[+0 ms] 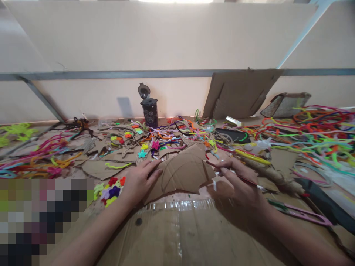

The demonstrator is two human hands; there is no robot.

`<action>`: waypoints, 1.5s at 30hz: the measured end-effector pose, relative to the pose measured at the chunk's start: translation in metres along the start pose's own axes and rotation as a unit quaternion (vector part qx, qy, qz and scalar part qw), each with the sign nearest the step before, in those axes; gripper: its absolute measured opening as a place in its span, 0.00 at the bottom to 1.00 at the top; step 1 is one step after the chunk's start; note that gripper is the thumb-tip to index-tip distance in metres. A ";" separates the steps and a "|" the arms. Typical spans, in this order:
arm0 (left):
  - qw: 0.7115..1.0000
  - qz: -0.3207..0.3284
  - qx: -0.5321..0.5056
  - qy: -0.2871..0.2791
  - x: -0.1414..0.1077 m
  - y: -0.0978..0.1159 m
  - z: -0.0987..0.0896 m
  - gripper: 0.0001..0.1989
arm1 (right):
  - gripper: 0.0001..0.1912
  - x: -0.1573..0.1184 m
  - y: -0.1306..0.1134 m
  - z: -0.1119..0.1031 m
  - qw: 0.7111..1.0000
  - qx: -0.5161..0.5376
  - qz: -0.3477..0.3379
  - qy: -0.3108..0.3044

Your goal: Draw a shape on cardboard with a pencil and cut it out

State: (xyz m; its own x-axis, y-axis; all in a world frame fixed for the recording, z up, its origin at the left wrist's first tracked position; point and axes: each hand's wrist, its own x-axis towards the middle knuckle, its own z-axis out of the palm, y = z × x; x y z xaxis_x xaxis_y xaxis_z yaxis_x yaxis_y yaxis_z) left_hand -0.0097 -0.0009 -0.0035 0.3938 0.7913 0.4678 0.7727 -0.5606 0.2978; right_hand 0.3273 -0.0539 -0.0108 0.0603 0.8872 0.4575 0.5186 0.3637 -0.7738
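Observation:
A torn piece of brown cardboard (184, 168) with curved pencil lines drawn on it lies in front of me. My left hand (142, 181) grips its left side, thumb and fingers resting along the edge. In my right hand (238, 181) is a slim dark-red pencil (246, 180), pinched between the fingers. Its tip is at the right edge of the piece. Just left of my left hand sits a cluster of colourful pipe-cleaner flowers (113, 191). A pink-handled cutter (302, 213) lies to the right of my right hand.
A large taped cardboard sheet (155, 236) covers the near work surface. Tangled pipe cleaners (318, 125) spread at right and across the back. A black tumbler (150, 112) with its lid up stands near the wall, and a cardboard panel (241, 94) leans there. A twine-wrapped roll (277, 175) lies at right.

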 end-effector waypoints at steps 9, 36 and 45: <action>1.000 0.011 0.012 0.014 0.000 0.005 -0.001 0.17 | 0.08 0.002 -0.010 0.002 1.000 0.002 -0.008 -0.003; 0.994 0.069 0.051 0.066 0.000 0.009 -0.004 0.17 | 0.08 0.002 -0.016 0.009 1.000 -0.002 -0.020 0.005; 0.994 0.063 0.062 0.063 0.000 0.011 -0.003 0.18 | 0.07 0.004 -0.022 0.012 1.000 0.020 -0.021 0.011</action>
State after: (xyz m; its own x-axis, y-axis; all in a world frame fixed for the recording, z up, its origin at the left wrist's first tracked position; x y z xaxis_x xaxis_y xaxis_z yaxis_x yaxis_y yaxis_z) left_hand -0.0029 -0.0079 0.0017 0.4312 0.6754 0.5982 0.7802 -0.6121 0.1288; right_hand 0.3061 -0.0552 0.0024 0.0584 0.8647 0.4990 0.4863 0.4118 -0.7706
